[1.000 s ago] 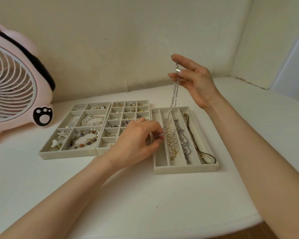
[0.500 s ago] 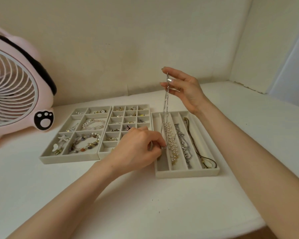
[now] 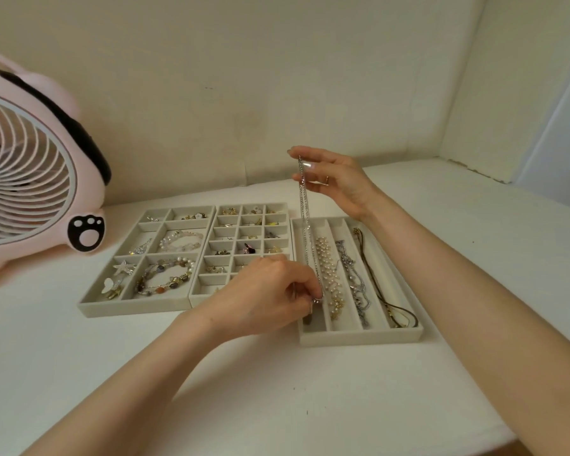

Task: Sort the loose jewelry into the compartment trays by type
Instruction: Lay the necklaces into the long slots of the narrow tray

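Right hand [image 3: 336, 179] dips lower now, fingers pinching the top of the silver chain [image 3: 302, 202] above the necklace tray [image 3: 359, 337]. Left hand [image 3: 270, 294] pinches its bottom end inside the tray's leftmost slot. Laying it in looks imminent.

Your left forearm [image 3: 129, 383] and right forearm [image 3: 474, 291] are bare all the way to the frame edge. Your right hand [image 3: 341, 184] wears 1 thin gold-toned ring [image 3: 326, 180], and its thumbnail [image 3: 306, 164] is long and glossy.
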The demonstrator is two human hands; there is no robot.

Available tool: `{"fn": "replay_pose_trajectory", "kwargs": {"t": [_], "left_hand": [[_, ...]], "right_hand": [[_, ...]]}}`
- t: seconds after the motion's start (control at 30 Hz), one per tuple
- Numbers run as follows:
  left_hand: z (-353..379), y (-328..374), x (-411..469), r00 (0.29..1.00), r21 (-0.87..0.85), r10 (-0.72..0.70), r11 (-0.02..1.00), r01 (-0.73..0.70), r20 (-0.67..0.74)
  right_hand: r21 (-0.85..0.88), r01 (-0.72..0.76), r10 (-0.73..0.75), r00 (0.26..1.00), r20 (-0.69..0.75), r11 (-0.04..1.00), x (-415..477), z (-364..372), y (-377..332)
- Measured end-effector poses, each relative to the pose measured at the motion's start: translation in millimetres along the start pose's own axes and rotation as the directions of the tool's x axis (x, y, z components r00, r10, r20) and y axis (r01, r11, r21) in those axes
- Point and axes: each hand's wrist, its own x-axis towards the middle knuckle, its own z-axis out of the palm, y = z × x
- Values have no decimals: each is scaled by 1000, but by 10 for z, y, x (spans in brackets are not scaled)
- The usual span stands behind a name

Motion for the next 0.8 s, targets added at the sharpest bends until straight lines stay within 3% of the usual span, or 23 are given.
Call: {"fn": "replay_pose_trajectory", "kwargs": {"t": [0.3, 0.8], "left_hand": [[85, -98, 13, 990, 202, 120, 974, -104, -72], [80, -229, 56, 989, 214, 145, 967, -135, -29]], "right_hand": [[-1, 10, -10, 1000, 14, 1000, 40, -16, 125], [19, 4, -6, 995, 102, 1000, 21, -12, 113]]}}
